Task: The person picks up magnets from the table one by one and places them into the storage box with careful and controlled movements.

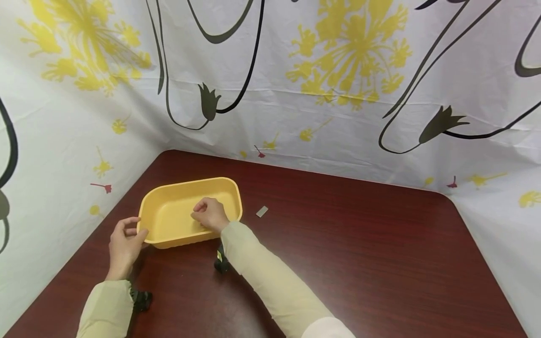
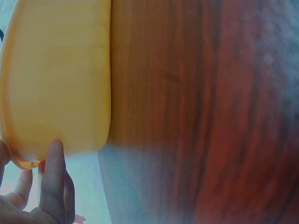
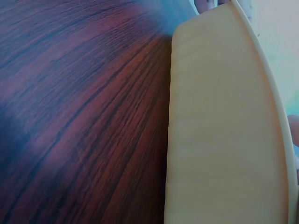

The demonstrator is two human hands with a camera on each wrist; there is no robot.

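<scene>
A yellow plastic bin with rounded corners sits on the left part of the dark red table. At its left end, my left hand grips the corner, with the thumb on the near side and the other fingers by the end wall. In the left wrist view, those fingers touch the outside of the bin. My right hand reaches over the near rim into the bin, its fingers bent. Whether anything small is between its fingertips cannot be seen. The right wrist view shows mostly the bin's outer side wall.
A small flat grey rectangular piece lies on the table, just right of the bin. A white cloth with yellow flowers and dark stems hangs along the table's back and left edges. Dark wrist devices sit below the sleeves.
</scene>
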